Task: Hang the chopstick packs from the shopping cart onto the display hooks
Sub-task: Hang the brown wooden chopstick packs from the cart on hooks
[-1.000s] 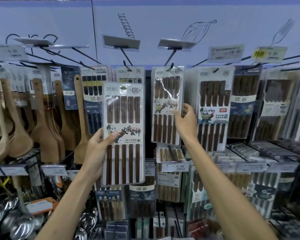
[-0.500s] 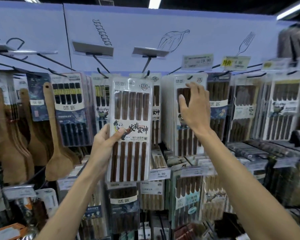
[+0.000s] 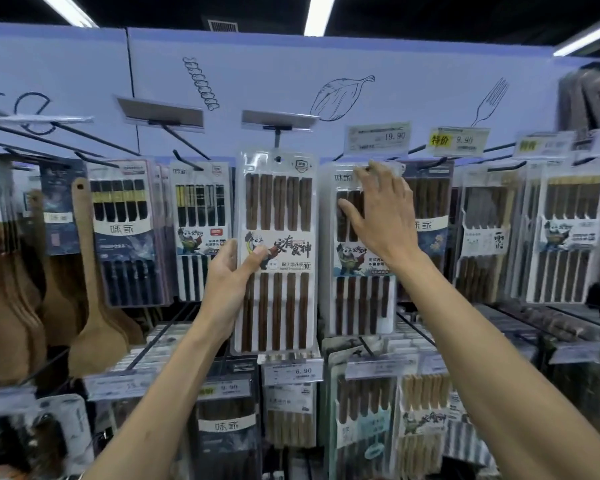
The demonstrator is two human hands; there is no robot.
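Lining up the chopstick pack [image 3: 278,251] with the display hook [image 3: 277,140]: my left grip [image 3: 227,285] holds its left edge, hang hole right at the hook. My right grip [image 3: 381,216] rests spread wide on the neighbouring pack [image 3: 361,306]; next I'd slide the hole on.

both bare arms reach up and forward from the bottom of the view. the left arm [image 3: 160,393] rises from lower left, and the left hand [image 3: 231,285] grips a chopstick pack [image 3: 278,209] by its left edge, thumb laid across the front, fingers hidden behind. the right arm [image 3: 482,341] comes from lower right. the right hand [image 3: 378,216], back toward the camera, has fingers spread and nearly straight, fingertips [image 3: 371,167] touching the top of a hanging pack [image 3: 361,299].
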